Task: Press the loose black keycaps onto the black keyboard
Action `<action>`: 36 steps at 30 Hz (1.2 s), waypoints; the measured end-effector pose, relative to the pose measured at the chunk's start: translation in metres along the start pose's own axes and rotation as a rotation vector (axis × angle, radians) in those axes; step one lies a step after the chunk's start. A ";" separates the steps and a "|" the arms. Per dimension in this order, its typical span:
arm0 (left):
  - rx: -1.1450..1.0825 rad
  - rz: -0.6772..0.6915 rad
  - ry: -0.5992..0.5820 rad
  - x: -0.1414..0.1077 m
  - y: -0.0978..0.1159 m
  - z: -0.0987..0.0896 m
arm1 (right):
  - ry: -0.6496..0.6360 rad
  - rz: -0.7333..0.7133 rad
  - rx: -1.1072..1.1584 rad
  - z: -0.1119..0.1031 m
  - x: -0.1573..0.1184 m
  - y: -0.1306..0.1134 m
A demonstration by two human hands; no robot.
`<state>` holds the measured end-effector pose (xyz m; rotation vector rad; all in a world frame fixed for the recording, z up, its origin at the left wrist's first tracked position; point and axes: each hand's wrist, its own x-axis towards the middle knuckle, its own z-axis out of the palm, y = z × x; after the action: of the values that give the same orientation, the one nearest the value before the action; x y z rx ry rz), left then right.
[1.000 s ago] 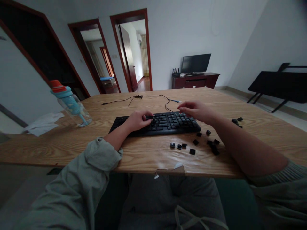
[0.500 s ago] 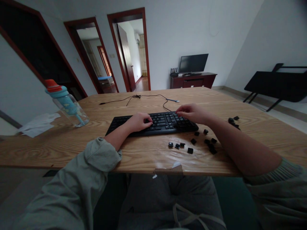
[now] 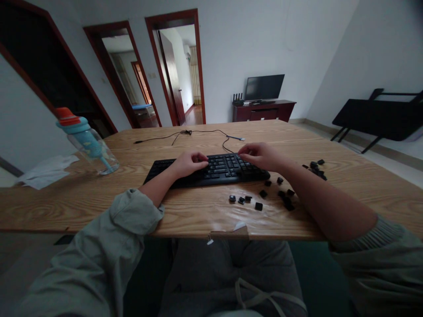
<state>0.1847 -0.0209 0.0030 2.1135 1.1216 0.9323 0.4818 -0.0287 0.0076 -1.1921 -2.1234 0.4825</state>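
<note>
A black keyboard [image 3: 218,176] lies on the wooden table in front of me. Over its middle keys is my left hand [image 3: 190,165], thumb and fingers drawn together just above the keys; whatever is between the fingertips is hidden. My right hand [image 3: 262,156] is at the back right part of the keyboard, fingertips bent into a pinch by its rear edge. I cannot make out what they hold. Loose black keycaps lie in front of the keyboard, one keycap [image 3: 258,206] nearest me, and a pile of keycaps [image 3: 315,169] sits beyond my right forearm.
A clear bottle [image 3: 92,145] with a blue and orange top stands at the left, beside white tissue paper [image 3: 49,171]. The black cable [image 3: 205,131] runs behind the keyboard. Torn brown tape [image 3: 229,233] covers part of the table's front edge.
My left hand has lifted slightly, and its curled fingers have loosened a little. My right hand stays by the keyboard's rear edge. The whole view has shifted slightly.
</note>
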 end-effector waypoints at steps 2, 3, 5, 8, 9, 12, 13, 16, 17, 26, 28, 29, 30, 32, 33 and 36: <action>-0.352 -0.089 0.077 0.002 0.008 0.006 | 0.132 -0.082 -0.040 0.007 -0.001 -0.014; -0.513 -0.120 0.092 0.003 0.013 0.010 | 0.191 -0.137 -0.063 0.012 -0.002 -0.023; -0.731 -0.162 0.070 0.004 0.022 0.018 | 0.271 -0.253 -0.104 0.021 -0.002 -0.039; -0.857 -0.180 0.026 0.002 0.033 0.027 | 0.302 -0.385 -0.140 0.032 -0.003 -0.053; -0.874 -0.178 0.022 0.001 0.035 0.029 | 0.301 -0.405 -0.149 0.034 -0.003 -0.055; -0.895 -0.159 0.009 -0.001 0.038 0.032 | 0.313 -0.402 -0.173 0.037 -0.004 -0.056; -0.895 -0.153 0.001 -0.001 0.038 0.032 | 0.321 -0.403 -0.177 0.037 -0.004 -0.055; -0.877 -0.138 -0.016 -0.002 0.038 0.032 | 0.334 -0.446 -0.174 0.037 -0.006 -0.054; -0.871 -0.138 -0.017 -0.002 0.039 0.032 | 0.337 -0.457 -0.173 0.037 -0.007 -0.054; -0.794 -0.119 -0.012 -0.001 0.043 0.032 | 0.375 -0.465 -0.210 0.038 -0.009 -0.056; -0.643 -0.059 -0.019 0.000 0.039 0.026 | 0.367 -0.489 -0.193 0.038 -0.008 -0.053; -0.508 -0.020 -0.023 0.001 0.036 0.022 | 0.356 -0.486 -0.185 0.037 -0.008 -0.051; -0.341 0.017 -0.033 0.001 0.033 0.016 | 0.340 -0.472 -0.177 0.037 -0.008 -0.048; 0.020 0.070 -0.074 0.001 0.024 0.005 | 0.300 -0.417 -0.142 0.034 -0.009 -0.042; 0.170 0.080 -0.104 0.000 0.020 0.000 | 0.278 -0.385 -0.116 0.032 -0.009 -0.040; 0.407 0.081 -0.199 -0.001 0.008 -0.008 | 0.225 -0.304 -0.036 0.026 -0.011 -0.033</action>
<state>0.1818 -0.0241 0.0138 2.5281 1.2065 0.5420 0.4471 -0.0552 0.0047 -0.8744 -2.0741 0.1657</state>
